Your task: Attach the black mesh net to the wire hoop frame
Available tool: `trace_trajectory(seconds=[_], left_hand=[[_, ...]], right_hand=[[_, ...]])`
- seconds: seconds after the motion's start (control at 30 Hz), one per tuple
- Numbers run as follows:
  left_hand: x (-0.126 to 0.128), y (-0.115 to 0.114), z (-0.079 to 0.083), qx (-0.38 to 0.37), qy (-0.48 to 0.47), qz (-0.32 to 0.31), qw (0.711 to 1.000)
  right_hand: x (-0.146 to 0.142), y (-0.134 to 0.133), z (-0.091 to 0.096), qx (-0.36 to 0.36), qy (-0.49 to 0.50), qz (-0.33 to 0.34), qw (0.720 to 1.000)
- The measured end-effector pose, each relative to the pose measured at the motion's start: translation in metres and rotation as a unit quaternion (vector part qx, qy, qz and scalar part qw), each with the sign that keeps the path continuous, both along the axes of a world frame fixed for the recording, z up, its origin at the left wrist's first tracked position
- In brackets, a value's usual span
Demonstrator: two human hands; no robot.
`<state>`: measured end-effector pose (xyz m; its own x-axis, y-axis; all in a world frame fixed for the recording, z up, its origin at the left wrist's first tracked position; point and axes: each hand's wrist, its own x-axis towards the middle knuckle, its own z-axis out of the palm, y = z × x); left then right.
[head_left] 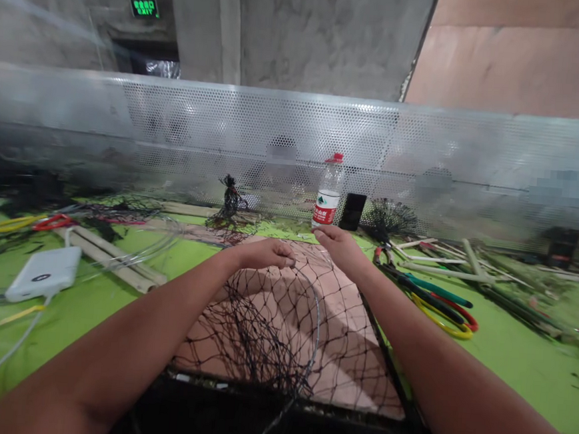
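My left hand (pixel 268 253) is closed in a pinch on a thin grey wire (pixel 318 319), which curves down across a black net (pixel 259 345) to the near edge. My right hand (pixel 336 245) is held beyond the net with its fingers pinched together. Whatever lies in that right pinch is too small to make out. The net hangs over a dark frame (pixel 386 358), bunched thickly in the middle and spread out in open meshes on the right. Just behind my right fingers stands an upright bottle (pixel 328 196) with a red cap.
A white power bank (pixel 44 274) with a cable lies left, near wooden strips (pixel 110 260) and red-handled scissors (pixel 53 222). Pliers (pixel 434 292) and cut stalks (pixel 476 262) lie right. A black phone (pixel 353 212) leans by the perforated metal screen (pixel 256 134) at the back.
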<state>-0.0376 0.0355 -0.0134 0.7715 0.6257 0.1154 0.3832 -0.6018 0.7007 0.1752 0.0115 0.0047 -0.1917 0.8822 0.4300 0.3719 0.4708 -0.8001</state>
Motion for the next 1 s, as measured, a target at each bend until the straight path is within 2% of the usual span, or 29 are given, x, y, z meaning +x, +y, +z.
trace_trajectory(seconds=[0.13, 0.2, 0.27, 0.33, 0.43, 0.5, 0.6, 0.73, 0.83, 1.0], left_hand=[[0.000, -0.003, 0.004, 0.025, 0.011, -0.012, 1.000], [0.000, -0.004, 0.006, 0.043, 0.020, -0.017, 0.999], [0.001, -0.005, 0.007, 0.055, 0.030, -0.020, 0.998], [0.001, -0.005, 0.007, 0.057, 0.031, -0.016, 0.998], [0.000, -0.004, 0.005, 0.054, 0.017, 0.006, 0.998], [0.000, -0.002, 0.003, 0.051, 0.012, 0.013, 0.999], [-0.002, 0.000, 0.000, 0.024, -0.025, 0.009, 0.999], [-0.002, 0.000, -0.001, -0.006, -0.107, 0.016, 0.994], [-0.003, -0.001, 0.001, -0.014, -0.150, -0.009, 0.989], [-0.008, -0.002, 0.009, 0.053, -0.114, -0.057, 0.990]], right_hand=[[0.003, 0.007, -0.005, 0.164, -0.102, -0.033, 0.981], [0.001, 0.008, -0.008, 0.192, -0.134, -0.001, 0.972], [-0.002, 0.006, -0.009, 0.185, -0.144, 0.025, 0.972], [-0.006, 0.002, -0.010, 0.129, -0.123, 0.027, 0.984], [-0.010, -0.003, -0.013, -0.032, -0.041, 0.039, 0.998], [-0.013, -0.006, -0.015, -0.127, 0.021, 0.075, 0.989], [-0.014, -0.006, -0.019, -0.220, 0.095, 0.117, 0.964], [-0.014, -0.003, -0.023, -0.289, 0.163, 0.129, 0.935], [-0.015, -0.001, -0.026, -0.320, 0.193, 0.136, 0.918], [-0.019, 0.000, -0.029, -0.340, 0.212, 0.131, 0.907]])
